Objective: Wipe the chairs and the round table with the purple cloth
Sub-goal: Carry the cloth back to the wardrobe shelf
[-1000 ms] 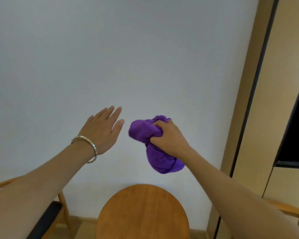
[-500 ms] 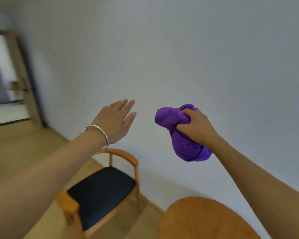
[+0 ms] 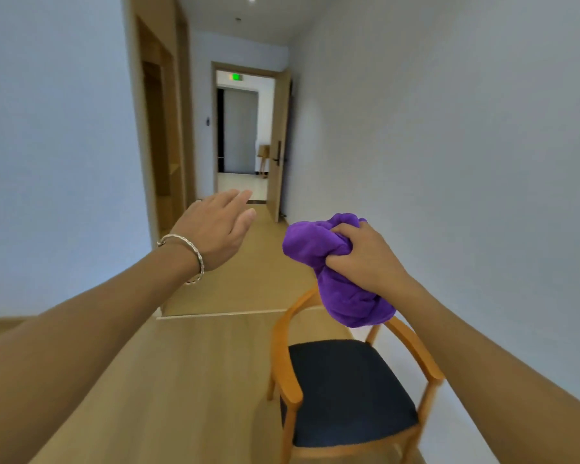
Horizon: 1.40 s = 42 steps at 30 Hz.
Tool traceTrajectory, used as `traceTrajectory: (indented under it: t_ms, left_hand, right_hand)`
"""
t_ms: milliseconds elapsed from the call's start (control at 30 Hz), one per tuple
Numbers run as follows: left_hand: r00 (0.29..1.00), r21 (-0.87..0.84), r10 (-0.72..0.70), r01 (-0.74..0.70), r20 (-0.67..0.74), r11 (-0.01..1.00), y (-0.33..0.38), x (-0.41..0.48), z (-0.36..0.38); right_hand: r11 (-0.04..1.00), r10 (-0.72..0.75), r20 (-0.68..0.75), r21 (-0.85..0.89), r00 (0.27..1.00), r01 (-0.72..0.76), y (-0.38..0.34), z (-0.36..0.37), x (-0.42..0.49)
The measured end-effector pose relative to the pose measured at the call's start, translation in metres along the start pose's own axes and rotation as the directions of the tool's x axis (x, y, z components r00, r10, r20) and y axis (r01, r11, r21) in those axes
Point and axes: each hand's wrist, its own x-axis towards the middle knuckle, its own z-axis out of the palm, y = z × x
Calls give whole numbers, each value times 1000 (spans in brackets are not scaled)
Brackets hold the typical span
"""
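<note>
Clutching the purple cloth [image 3: 344,298], right hand [image 3: 365,261] fingers clamped; left hand [image 3: 215,231] fingers straight, together.

I'm looking down a corridor with a pale wood floor [image 3: 215,363] and white walls [image 3: 449,128]. At its end 1 wooden door [image 3: 278,145] stands open. Past it a green sign [image 3: 235,76] glows, and a small wooden stand [image 3: 263,159] sits beside the doorway.

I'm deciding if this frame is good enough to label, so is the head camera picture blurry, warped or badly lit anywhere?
Head view: the purple cloth, the right hand gripping it and the chair are all sharp; wide-angle warp leans the walls and stretches the corners; light is soft and even, with only the room beyond the open door washed out bright.
</note>
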Motion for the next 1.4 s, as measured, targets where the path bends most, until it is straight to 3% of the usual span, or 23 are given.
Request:
traceTrajectory:
  t_ms: [200,433,667,933,1100,1400]
  left_hand:
    - [997,33,-74,75,-21,997,-111,55,37]
    - [996,23,-82,83,-46,996,-243,171,68]
    - [999,-25,-39,40,30,999,-305,265,142]
    - [998,53,-22,19,59,998,-392,383,234]
    - [993,115,-111,106,39,988,-459,460,266]
    - [938,120,-343,346,-43,931,-597,557,320]
  right_hand:
    - [996,-83,6,8,997,83,-8,75,125]
    - [999,-49,8,8,999,49,-2,152,271]
    - [999,18,-40,-29,999,-19,35,185,379]
    - [1000,5,-46,-1,999,-5,100,264,535]
    - [998,-25,-36,65,999,27,121,312,672]
    - [973,-214,86,107,973,205,113,422,866]
